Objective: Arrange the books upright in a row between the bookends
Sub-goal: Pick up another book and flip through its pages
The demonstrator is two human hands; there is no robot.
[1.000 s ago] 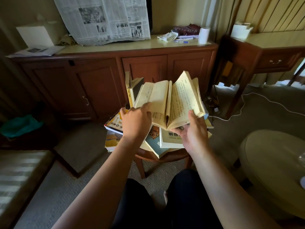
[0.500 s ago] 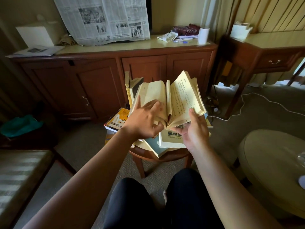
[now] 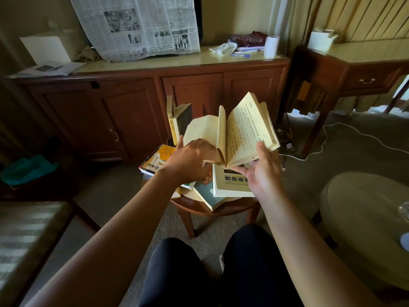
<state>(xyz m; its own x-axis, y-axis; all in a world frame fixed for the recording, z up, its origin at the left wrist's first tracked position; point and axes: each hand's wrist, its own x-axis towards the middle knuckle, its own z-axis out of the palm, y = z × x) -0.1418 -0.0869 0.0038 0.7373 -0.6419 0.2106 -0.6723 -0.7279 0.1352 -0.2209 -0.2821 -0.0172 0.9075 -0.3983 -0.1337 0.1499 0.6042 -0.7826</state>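
An open yellowed paperback [image 3: 245, 131] is held above a small round wooden table [image 3: 223, 209]. My right hand [image 3: 261, 171] supports its right half from below. My left hand [image 3: 192, 158] lies on the left pages, bending them over. Several books lie flat in a heap on the table, among them a cream one [image 3: 232, 185], a teal one [image 3: 205, 191] and a yellow-orange one [image 3: 158, 160]. Behind them two books [image 3: 177, 120] stand upright. No bookend can be made out.
A long wooden sideboard [image 3: 137, 111] stands behind the table, with a newspaper [image 3: 137, 25] on top. A desk [image 3: 354, 69] is at the right, a round beige table [image 3: 365, 218] near right, a striped seat [image 3: 24, 235] at left. A white cable [image 3: 345, 129] crosses the carpet.
My left hand slid from the book's left edge onto its pages and pushed them over toward the spine. The book's left half has curled up; the right hand stayed put.
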